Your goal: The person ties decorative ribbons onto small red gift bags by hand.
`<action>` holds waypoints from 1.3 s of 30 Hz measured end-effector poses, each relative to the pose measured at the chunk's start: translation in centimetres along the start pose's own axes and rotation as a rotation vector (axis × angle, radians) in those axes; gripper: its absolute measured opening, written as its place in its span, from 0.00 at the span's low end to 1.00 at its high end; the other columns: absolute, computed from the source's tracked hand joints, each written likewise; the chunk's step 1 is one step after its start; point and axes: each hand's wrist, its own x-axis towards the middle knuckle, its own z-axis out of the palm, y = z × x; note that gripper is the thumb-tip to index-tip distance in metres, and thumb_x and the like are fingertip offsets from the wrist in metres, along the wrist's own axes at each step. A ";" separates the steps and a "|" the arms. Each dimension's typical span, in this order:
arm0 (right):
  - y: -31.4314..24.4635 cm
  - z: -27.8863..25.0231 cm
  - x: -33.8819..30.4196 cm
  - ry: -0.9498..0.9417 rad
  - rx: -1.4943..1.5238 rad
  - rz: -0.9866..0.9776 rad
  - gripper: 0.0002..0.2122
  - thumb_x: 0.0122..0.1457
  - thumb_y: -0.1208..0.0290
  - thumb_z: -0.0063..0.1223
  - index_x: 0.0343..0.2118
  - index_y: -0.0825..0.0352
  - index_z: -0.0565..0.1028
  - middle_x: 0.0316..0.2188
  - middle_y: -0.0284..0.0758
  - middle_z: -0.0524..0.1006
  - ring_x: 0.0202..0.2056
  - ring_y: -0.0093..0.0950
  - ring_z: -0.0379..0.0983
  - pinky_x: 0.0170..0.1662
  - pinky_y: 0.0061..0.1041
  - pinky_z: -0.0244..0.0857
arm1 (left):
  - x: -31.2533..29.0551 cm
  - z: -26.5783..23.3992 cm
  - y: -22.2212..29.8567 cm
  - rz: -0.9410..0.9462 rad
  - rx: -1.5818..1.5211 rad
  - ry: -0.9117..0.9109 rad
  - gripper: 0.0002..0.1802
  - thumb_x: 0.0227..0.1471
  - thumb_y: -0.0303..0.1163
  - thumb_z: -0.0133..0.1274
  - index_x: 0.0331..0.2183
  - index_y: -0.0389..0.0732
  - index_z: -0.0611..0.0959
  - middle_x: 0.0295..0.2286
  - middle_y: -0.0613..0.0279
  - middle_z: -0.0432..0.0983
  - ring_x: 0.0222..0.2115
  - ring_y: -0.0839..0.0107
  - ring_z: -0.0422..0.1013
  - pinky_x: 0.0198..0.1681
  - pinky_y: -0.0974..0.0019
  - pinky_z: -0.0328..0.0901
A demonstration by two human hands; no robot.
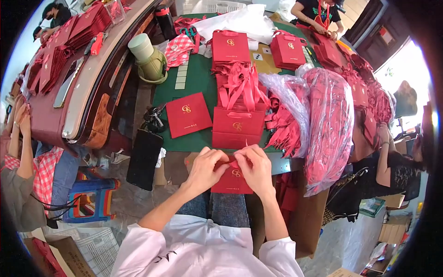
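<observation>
A small red paper gift bag (226,185) with a gold emblem hangs over my lap, just off the near table edge. My left hand (206,167) is closed in a pinch at its upper left edge. At the upper right, my right hand (254,167) pinches a red ribbon, with a thin end rising above the fingers. The fingertips partly hide the bag's top. Directly beyond my hands lies another red gift bag (238,129) with a ribbon handle. A heap of loose red ribbons (237,87) rests on the bags behind it.
A flat red bag (189,115) lies on the green table mat (180,144). Plastic-wrapped red ribbons (328,124) hang over the right edge. A green bottle (150,60) and black phone-like case (144,159) are left. Co-workers sit around; a blue stool (94,196) stands left.
</observation>
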 end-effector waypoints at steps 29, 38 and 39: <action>5.0 1.7 2.7 -0.259 0.404 0.364 0.08 0.56 0.70 0.62 0.30 0.71 0.81 0.24 0.34 0.81 0.26 0.20 0.74 0.33 0.23 0.68 | -0.4 1.5 -0.3 0.171 0.062 0.089 0.06 0.45 0.22 0.62 0.28 0.39 0.81 0.28 0.59 0.71 0.31 0.60 0.71 0.34 0.62 0.67; 3.9 0.5 1.4 -0.046 -0.337 0.171 0.12 0.55 0.63 0.63 0.25 0.67 0.78 0.24 0.40 0.78 0.29 0.42 0.77 0.32 0.39 0.69 | 0.3 2.2 -3.0 -0.166 -0.032 -0.004 0.09 0.50 0.28 0.61 0.32 0.37 0.78 0.27 0.56 0.74 0.31 0.57 0.73 0.35 0.56 0.67; 4.2 0.8 1.3 -0.085 -0.319 0.174 0.12 0.55 0.62 0.63 0.25 0.67 0.78 0.24 0.40 0.78 0.29 0.42 0.77 0.32 0.39 0.69 | 0.4 2.5 -3.2 -0.167 -0.034 -0.005 0.09 0.50 0.28 0.61 0.32 0.37 0.78 0.27 0.56 0.74 0.31 0.57 0.73 0.35 0.56 0.67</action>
